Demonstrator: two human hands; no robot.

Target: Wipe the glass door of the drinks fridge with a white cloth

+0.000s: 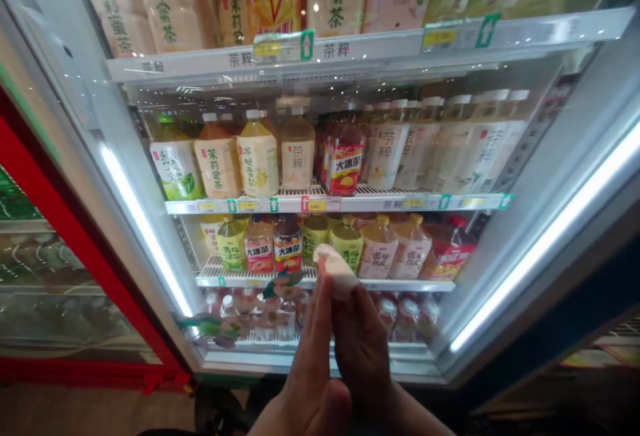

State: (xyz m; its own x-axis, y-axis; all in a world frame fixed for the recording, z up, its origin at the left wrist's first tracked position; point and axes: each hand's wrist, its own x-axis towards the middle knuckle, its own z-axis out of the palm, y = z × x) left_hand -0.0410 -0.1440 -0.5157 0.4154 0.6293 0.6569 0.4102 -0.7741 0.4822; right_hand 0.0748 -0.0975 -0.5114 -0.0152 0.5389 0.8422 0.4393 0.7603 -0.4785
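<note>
Both my hands are close together at the bottom centre, in front of a glass-fronted drinks cooler. A crumpled white cloth or tissue (339, 272) sticks up at the fingertips. My right hand (364, 343) is closed on its lower part. Beside it, my left hand (316, 349) has its fingers stretched upward and pressed together, with the fingertips against the white piece. Its palm side is hidden, so I cannot make out how much it holds. Behind the hands, bottles such as a green one (346, 243) and a pale pink one (379, 253) stand on a shelf.
Bottles fill several cooler shelves, including the middle shelf (360, 204) and top shelf (380, 48). Bright light strips run down the left (145, 223) and right (550, 243) sides. A red frame (95, 236) stands at the left. Coloured reflections show on the glass at lower left.
</note>
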